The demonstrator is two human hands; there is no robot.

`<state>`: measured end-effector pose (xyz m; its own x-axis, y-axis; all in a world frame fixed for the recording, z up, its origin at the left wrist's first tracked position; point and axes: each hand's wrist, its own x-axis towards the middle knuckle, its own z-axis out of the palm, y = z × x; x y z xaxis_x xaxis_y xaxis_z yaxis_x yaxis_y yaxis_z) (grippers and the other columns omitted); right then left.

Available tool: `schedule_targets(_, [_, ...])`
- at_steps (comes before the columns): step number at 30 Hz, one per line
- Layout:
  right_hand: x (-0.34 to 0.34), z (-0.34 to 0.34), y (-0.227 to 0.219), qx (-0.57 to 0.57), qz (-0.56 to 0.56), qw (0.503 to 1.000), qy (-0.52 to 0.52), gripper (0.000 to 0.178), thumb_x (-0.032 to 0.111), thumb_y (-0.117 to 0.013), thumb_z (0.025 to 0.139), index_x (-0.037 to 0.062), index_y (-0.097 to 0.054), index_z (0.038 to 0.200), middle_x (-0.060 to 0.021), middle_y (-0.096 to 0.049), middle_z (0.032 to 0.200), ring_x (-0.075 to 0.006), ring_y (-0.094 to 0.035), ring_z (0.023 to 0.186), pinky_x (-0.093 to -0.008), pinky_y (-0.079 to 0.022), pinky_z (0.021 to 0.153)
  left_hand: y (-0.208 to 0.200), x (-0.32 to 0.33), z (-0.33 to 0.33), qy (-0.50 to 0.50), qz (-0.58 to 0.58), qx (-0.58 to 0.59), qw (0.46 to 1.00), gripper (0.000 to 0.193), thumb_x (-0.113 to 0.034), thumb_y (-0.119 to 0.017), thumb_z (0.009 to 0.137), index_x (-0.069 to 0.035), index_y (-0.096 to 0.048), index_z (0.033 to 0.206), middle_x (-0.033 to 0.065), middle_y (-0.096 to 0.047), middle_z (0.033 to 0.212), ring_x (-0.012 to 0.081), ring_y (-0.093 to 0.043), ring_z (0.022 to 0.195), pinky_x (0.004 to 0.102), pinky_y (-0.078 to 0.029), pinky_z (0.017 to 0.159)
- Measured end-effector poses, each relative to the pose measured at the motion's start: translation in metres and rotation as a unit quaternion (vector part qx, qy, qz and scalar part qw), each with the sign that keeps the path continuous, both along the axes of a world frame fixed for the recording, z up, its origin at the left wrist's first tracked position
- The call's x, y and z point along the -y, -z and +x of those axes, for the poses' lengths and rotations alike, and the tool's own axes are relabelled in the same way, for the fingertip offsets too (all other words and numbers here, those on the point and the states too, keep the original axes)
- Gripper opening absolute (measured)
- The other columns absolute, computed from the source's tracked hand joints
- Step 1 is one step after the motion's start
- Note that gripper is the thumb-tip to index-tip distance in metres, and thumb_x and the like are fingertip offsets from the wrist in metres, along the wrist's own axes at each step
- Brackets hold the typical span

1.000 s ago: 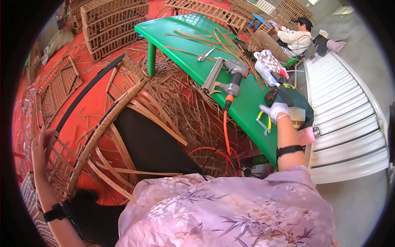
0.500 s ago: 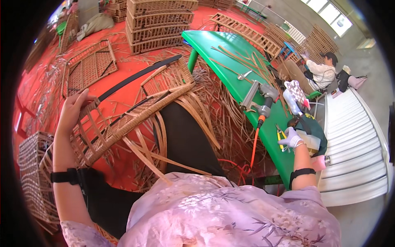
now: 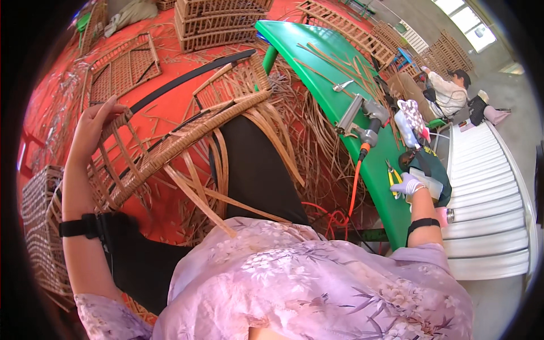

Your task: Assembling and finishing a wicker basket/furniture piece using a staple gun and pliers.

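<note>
My bare left hand (image 3: 101,126) is closed around the upper left end of a woven wicker frame (image 3: 170,148), which leans across my lap. Loose brown strips hang from its lower edge, and a dark curved band (image 3: 192,76) runs along its far side. On the green table to my right, my right hand (image 3: 407,185), in a pale thin glove, has its fingers over the yellow handles of a pair of pliers (image 3: 391,171). The fingers look closed on the handles; their undersides are hidden. A pneumatic nail gun (image 3: 371,127) with an orange hose lies just beyond.
The green table (image 3: 317,85) also bears loose strips, a metal nozzle (image 3: 342,86) and a dark green bag (image 3: 439,178). Stacked wicker crates (image 3: 221,25) stand behind on the red floor, among scattered strips. A co-worker (image 3: 445,93) sits at far right, near a white slatted surface (image 3: 487,204).
The whole view has shifted, so the table and frame sit higher in it. My left hand keeps hold of the wicker frame. My right hand stays at the pliers, its fingers further over the handles.
</note>
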<state>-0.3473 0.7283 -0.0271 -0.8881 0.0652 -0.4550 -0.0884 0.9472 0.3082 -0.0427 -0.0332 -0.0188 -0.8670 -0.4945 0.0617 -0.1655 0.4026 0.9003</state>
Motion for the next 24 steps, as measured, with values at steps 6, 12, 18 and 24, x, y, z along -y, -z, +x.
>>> schedule_targets(6, [-0.009,0.000,0.001,0.048,0.002,0.998,0.037,0.080,0.050,-0.075,0.061,-0.0104,-0.057,0.110,-0.0219,-0.069,0.085,-0.0324,-0.069,0.074,-0.0396,-0.055,0.070,-0.002,-0.009,-0.003,-0.002,-0.014,-0.008,1.000,0.045,-0.037,-0.052,0.098,0.004,-0.069,0.102,0.0083,-0.069,0.097,0.0127,-0.063,0.094,0.0273,-0.047,0.091])
schedule_targets(12, [0.013,0.012,0.023,-0.216,-0.020,0.974,0.068,0.051,0.033,-0.067,0.074,-0.0028,-0.055,0.108,-0.0284,-0.063,0.109,-0.0424,-0.061,0.104,-0.0457,-0.049,0.090,-0.004,-0.008,0.003,0.007,0.061,-0.007,0.998,0.042,-0.036,-0.054,0.097,0.004,-0.070,0.099,0.0082,-0.069,0.094,0.0120,-0.063,0.089,0.0254,-0.049,0.086])
schedule_targets(18, [0.036,-0.019,0.021,-0.474,-0.208,0.855,0.022,0.055,0.030,-0.065,0.075,0.0049,-0.048,0.121,-0.0240,-0.064,0.108,-0.0397,-0.063,0.101,-0.0473,-0.049,0.089,-0.015,-0.024,0.004,0.039,0.033,-0.020,0.998,0.040,-0.032,-0.055,0.097,0.006,-0.070,0.098,0.0110,-0.071,0.094,0.0124,-0.065,0.090,0.0251,-0.052,0.082])
schedule_targets(24, [0.240,-0.001,-0.050,-0.433,-0.423,0.707,-0.366,0.049,0.013,-0.067,0.078,0.0033,-0.049,0.122,-0.0171,-0.060,0.102,-0.0314,-0.062,0.087,-0.0362,-0.049,0.085,-0.011,-0.023,0.002,0.012,-0.012,-0.038,0.999,0.039,-0.031,-0.050,0.099,0.002,-0.065,0.114,0.0070,-0.070,0.100,0.0159,-0.061,0.103,0.0292,-0.047,0.093])
